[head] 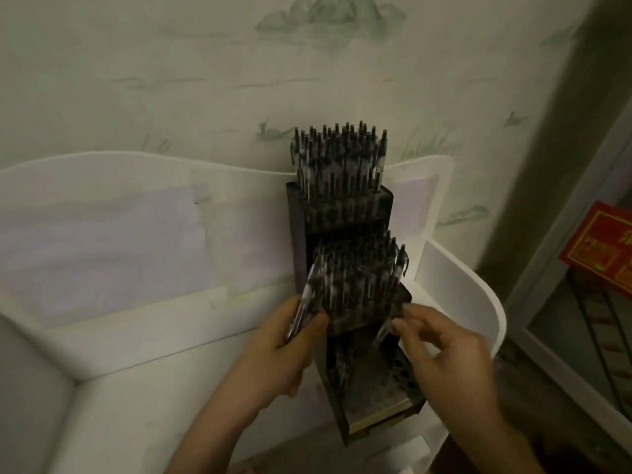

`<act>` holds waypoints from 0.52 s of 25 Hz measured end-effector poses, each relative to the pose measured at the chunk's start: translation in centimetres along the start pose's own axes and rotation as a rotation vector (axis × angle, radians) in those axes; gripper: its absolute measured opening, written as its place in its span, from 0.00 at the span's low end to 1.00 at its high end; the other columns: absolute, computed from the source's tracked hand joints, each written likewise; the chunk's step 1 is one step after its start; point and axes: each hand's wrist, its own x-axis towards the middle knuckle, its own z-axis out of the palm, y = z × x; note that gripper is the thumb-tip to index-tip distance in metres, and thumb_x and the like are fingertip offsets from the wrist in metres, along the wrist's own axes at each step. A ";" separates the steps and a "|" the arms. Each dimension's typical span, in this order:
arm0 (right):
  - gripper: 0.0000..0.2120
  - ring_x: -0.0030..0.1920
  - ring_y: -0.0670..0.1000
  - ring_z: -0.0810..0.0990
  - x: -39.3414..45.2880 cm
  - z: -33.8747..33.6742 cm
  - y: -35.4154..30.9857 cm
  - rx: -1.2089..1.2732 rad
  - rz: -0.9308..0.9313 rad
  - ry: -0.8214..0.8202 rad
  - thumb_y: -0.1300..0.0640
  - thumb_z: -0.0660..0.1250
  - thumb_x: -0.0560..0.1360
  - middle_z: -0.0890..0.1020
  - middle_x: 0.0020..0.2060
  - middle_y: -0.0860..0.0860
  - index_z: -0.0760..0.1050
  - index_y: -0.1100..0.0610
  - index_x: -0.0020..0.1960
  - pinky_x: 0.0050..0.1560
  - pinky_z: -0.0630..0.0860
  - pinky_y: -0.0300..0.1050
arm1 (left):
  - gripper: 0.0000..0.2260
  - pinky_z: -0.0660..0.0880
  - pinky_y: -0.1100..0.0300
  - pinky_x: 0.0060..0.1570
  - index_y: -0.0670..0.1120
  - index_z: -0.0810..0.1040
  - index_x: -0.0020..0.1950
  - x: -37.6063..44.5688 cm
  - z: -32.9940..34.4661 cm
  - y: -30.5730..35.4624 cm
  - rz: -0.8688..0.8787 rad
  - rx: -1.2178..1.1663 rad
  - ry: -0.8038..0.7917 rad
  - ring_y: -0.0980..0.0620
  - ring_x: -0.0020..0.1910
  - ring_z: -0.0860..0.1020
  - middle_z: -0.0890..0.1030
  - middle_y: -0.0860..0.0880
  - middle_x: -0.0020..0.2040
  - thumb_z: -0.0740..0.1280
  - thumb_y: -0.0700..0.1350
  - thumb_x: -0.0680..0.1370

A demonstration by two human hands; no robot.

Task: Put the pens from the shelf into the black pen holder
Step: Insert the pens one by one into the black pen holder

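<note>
Black stepped pen holder (342, 213): upper tiers packed, lowest part-filled. Left hand (284, 340) grips pens (304, 302); right hand (444, 350) pinches single pen (383, 331).

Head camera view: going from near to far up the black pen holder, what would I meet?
Nearest tier, mostly bare with empty holes → right hand pinching a pen and left hand gripping a few pens → middle tier, packed with pens → far tier, also packed → patterned wall.
</note>
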 end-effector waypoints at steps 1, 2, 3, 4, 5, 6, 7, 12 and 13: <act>0.07 0.43 0.28 0.77 0.0 0.7 0.9 -0.020 -0.032 -0.005 0.56 0.71 0.72 0.78 0.36 0.29 0.82 0.51 0.50 0.47 0.70 0.20 | 0.06 0.66 0.60 0.22 0.52 0.75 0.54 0.0 0.3 0.0 -0.006 -0.016 0.016 0.53 0.20 0.66 0.69 0.53 0.25 0.60 0.49 0.81; 0.07 0.43 0.25 0.75 0.0 1.3 1.8 -0.033 -0.063 -0.001 0.58 0.72 0.72 0.77 0.37 0.29 0.83 0.54 0.50 0.45 0.67 0.16 | 0.06 0.64 0.62 0.21 0.50 0.75 0.54 0.0 0.5 0.1 -0.012 -0.035 0.027 0.54 0.20 0.64 0.68 0.54 0.25 0.60 0.48 0.81; 0.08 0.43 0.25 0.75 0.2 1.9 2.7 -0.040 -0.087 -0.004 0.58 0.71 0.72 0.78 0.39 0.31 0.83 0.57 0.51 0.45 0.64 0.15 | 0.06 0.63 0.63 0.21 0.49 0.74 0.54 0.1 0.9 0.1 -0.023 -0.052 0.035 0.56 0.20 0.63 0.67 0.54 0.24 0.60 0.48 0.81; 0.11 0.45 0.26 0.75 0.3 2.4 3.6 -0.048 -0.103 -0.011 0.57 0.70 0.72 0.79 0.40 0.35 0.83 0.59 0.52 0.47 0.64 0.15 | 0.06 0.62 0.64 0.20 0.48 0.74 0.54 0.1 1.2 0.1 -0.036 -0.064 0.041 0.56 0.20 0.62 0.66 0.54 0.24 0.60 0.47 0.81; 0.13 0.47 0.29 0.76 0.4 2.9 4.5 -0.045 -0.118 -0.031 0.55 0.69 0.72 0.80 0.42 0.39 0.82 0.59 0.53 0.48 0.65 0.15 | 0.06 0.61 0.65 0.20 0.46 0.73 0.54 0.1 1.4 0.2 -0.048 -0.071 0.042 0.56 0.21 0.62 0.66 0.54 0.24 0.60 0.46 0.81; 0.14 0.47 0.33 0.76 0.6 3.2 5.3 -0.035 -0.127 -0.064 0.54 0.68 0.72 0.81 0.43 0.41 0.82 0.59 0.54 0.48 0.66 0.17 | 0.06 0.61 0.65 0.20 0.45 0.73 0.54 0.1 1.7 0.2 -0.056 -0.080 0.040 0.56 0.21 0.61 0.65 0.54 0.24 0.61 0.46 0.81; 0.14 0.46 0.35 0.78 0.7 3.5 6.0 -0.023 -0.125 -0.101 0.53 0.68 0.72 0.83 0.44 0.42 0.82 0.58 0.55 0.48 0.68 0.18 | 0.06 0.61 0.65 0.20 0.43 0.72 0.54 0.2 2.0 0.3 -0.065 -0.091 0.040 0.56 0.21 0.61 0.65 0.54 0.25 0.61 0.45 0.81; 0.10 0.38 0.40 0.80 1.0 4.7 8.5 -0.030 -0.097 -0.196 0.56 0.71 0.74 0.84 0.40 0.43 0.82 0.55 0.54 0.43 0.70 0.20 | 0.07 0.59 0.64 0.22 0.44 0.70 0.48 0.6 2.9 0.4 -0.133 -0.187 0.007 0.56 0.22 0.60 0.63 0.52 0.26 0.64 0.47 0.79; 0.08 0.37 0.41 0.80 1.0 5.0 8.8 -0.044 -0.076 -0.235 0.57 0.71 0.74 0.83 0.39 0.43 0.82 0.54 0.53 0.41 0.70 0.20 | 0.10 0.58 0.64 0.23 0.43 0.69 0.49 0.7 3.0 0.4 -0.145 -0.226 -0.010 0.56 0.23 0.60 0.63 0.51 0.27 0.64 0.49 0.78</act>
